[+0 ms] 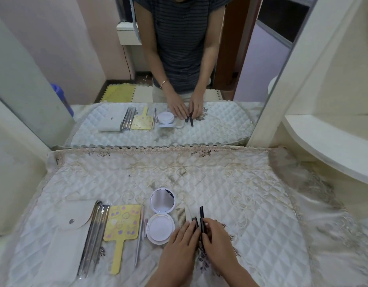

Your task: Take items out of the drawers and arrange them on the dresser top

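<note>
On the quilted dresser top (230, 193) a row of items lies near the front edge: a white pouch (69, 230), several metal tools (96, 233), a yellow hand mirror (122, 224), a slim pen-like stick (139, 235), an open white compact (161, 216) and a small clear comb (181, 216). My left hand (182, 243) lies flat with straight fingers over a short black stick (195, 221). My right hand (217, 237) pinches a longer black stick (202, 219) that lies on the cloth beside it.
A large mirror (158, 69) stands behind the dresser top and reflects the items and a person's torso. A curved white shelf (328, 146) juts out at the right. White panels flank the left side. No drawers are in view.
</note>
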